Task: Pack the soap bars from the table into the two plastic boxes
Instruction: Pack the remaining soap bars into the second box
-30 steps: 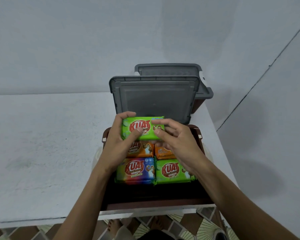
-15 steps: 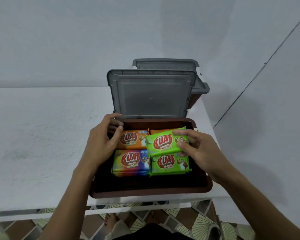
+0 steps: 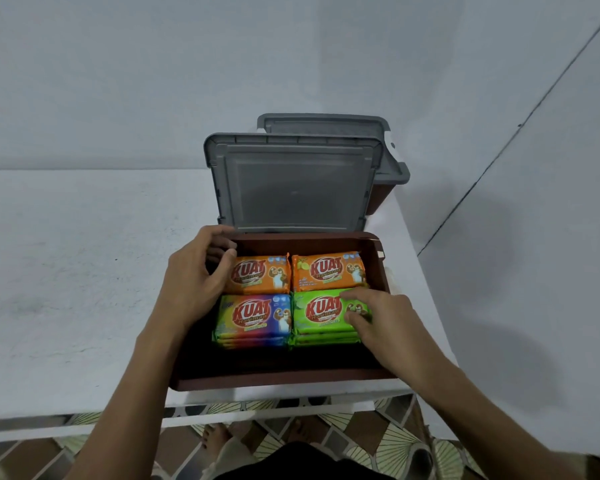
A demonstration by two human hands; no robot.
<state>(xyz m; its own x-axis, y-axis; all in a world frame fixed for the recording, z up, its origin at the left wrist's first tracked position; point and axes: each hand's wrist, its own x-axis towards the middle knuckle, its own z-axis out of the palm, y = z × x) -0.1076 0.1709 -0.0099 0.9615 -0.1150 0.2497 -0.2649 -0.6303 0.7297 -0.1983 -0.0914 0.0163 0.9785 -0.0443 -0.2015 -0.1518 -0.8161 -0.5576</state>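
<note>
Right grip [image 3: 385,320] is open, fingers flat on the green soap bar [image 3: 321,311], near-right in the box [image 3: 281,377]. Left grip [image 3: 194,282] curls by the far-left orange bar [image 3: 260,275], can't tell if it's holding. I'd press green down level, gently.

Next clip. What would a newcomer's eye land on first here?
Four bright soap bars sit in a two-by-two block inside the open brown box at the table's near edge. Both hands are in it: the left hand at the far-left orange bar, the right hand with fingers on the near-right green bar. The grey lid stands up behind.
</note>
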